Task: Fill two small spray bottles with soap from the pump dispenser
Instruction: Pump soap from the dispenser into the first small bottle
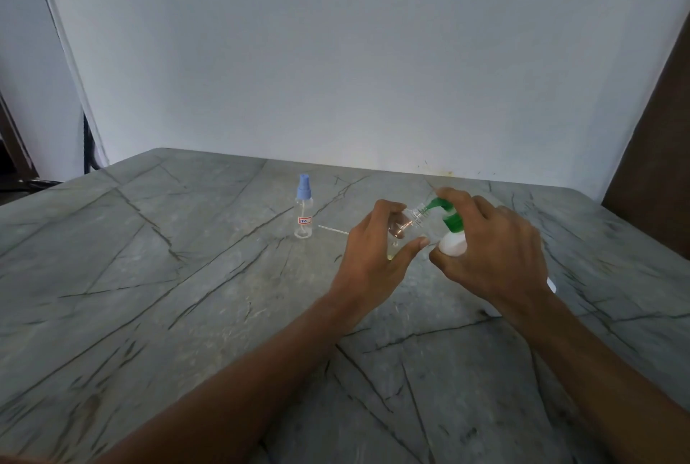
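left grip (377, 251) on uncapped bottle (414, 217) (tilted), right grip (493, 251) on dispenser (453, 245)

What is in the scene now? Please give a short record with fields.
left hand: holds small open bottle, tilted, neck at the green nozzle
right hand: grips pump dispenser, fingers over the pump head
capped spray bottle: upright, blue cap on
thin tube: lies beside it
table: grey, veined

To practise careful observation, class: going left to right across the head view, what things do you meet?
Capped spray bottle, thin tube, left hand gripping the open bottle, pump dispenser gripped by the right hand.
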### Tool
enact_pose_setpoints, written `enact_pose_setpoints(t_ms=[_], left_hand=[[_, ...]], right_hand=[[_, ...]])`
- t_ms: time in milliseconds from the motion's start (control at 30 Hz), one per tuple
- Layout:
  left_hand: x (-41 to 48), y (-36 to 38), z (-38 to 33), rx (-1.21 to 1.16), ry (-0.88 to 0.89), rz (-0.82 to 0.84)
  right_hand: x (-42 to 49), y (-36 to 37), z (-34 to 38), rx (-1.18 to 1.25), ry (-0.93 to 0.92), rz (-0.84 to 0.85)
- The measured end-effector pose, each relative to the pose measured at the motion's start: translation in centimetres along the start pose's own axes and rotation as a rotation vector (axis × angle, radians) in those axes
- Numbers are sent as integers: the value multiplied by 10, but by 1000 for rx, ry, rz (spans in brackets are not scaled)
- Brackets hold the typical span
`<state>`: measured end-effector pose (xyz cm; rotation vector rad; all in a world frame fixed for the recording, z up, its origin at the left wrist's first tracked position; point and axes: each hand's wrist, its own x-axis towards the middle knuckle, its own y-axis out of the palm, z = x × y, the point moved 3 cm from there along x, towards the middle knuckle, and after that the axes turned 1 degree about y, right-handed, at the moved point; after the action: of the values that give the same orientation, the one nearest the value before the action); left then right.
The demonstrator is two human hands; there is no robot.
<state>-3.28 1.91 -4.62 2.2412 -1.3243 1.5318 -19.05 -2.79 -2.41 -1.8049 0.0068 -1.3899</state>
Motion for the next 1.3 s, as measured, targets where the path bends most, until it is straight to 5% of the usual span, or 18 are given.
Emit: enact_pose_setpoints(t_ms=[1300], left_hand=[[-3, 3, 0, 30, -71, 20]], right_hand=[[-1, 2, 2, -11, 0, 54]])
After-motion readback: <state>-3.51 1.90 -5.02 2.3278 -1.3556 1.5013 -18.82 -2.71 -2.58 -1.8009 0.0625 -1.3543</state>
